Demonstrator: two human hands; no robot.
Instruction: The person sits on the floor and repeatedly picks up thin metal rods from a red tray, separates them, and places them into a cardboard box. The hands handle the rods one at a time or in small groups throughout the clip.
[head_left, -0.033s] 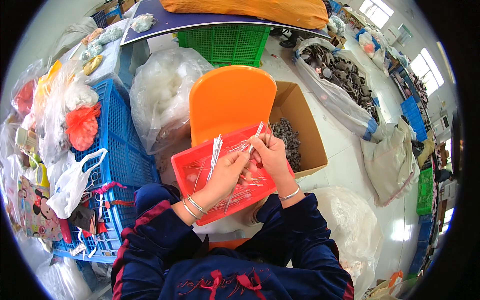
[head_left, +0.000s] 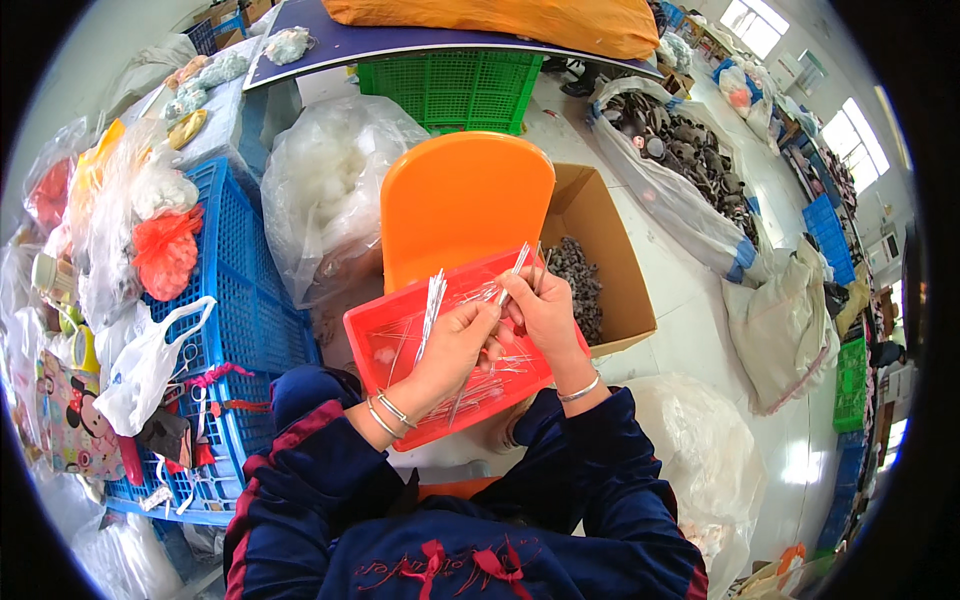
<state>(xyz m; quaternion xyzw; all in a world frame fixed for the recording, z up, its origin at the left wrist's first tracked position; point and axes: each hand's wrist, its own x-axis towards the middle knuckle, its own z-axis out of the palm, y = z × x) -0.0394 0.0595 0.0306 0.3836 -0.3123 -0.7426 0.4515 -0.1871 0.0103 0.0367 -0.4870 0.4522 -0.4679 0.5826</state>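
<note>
Over a shallow red plastic tray [head_left: 362,350], both of my hands are closed and close together. My left hand [head_left: 450,348] grips a bundle of thin white wire-like strips [head_left: 431,310] that stick up past the thumb. Another small bunch of thin white strips [head_left: 519,262] is pinched between the thumb and fingers of my right hand [head_left: 547,312]. The fingertips nearly meet, and what lies between them is partly hidden. Loose strips [head_left: 482,392] are scattered across the tray's bottom, some beneath my hands.
An orange chair [head_left: 465,200] stands just beyond the tray. To its right is a cardboard box [head_left: 625,290] with small grey pieces. A bag of white stuffing [head_left: 335,180] and blue crates [head_left: 250,270] stand left. A clear plastic bag [head_left: 695,450] lies near my right elbow.
</note>
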